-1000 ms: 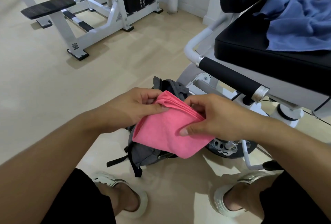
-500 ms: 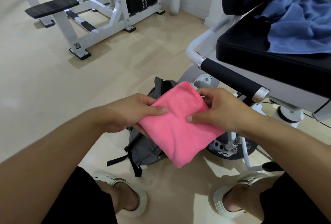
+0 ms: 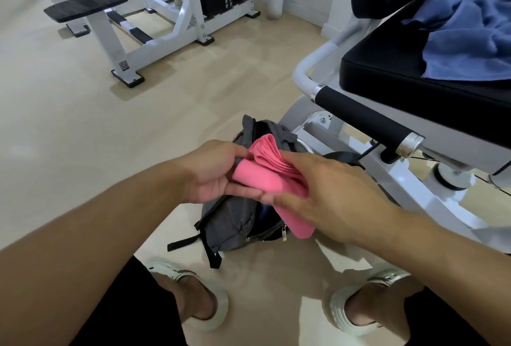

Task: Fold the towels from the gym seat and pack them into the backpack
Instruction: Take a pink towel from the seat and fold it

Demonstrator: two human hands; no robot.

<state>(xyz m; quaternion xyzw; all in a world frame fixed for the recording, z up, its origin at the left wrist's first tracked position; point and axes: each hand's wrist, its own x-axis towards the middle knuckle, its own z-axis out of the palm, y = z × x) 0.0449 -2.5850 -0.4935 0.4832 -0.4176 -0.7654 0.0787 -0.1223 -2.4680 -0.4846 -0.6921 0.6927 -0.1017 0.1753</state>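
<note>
Both hands hold a pink towel (image 3: 258, 177), folded small and bunched, just above the grey backpack (image 3: 229, 224) that lies on the floor with its top unzipped. My left hand (image 3: 213, 171) grips the towel's left end, with fingers under it. My right hand (image 3: 323, 193) is curled over its right part and hides much of it. A crumpled blue towel (image 3: 464, 33) lies on the black gym seat (image 3: 387, 74) at the upper right.
The seat's white frame and a black padded handle (image 3: 362, 119) stand right beside the backpack. A white weight machine with a black step (image 3: 85, 5) is at the back left. Beige floor lies between. My feet in white sandals (image 3: 204, 301) are below the backpack.
The pink towel was held flat and wider. Now it is folded over into a narrower bundle and both hands have closed in around it, over the backpack's opening.
</note>
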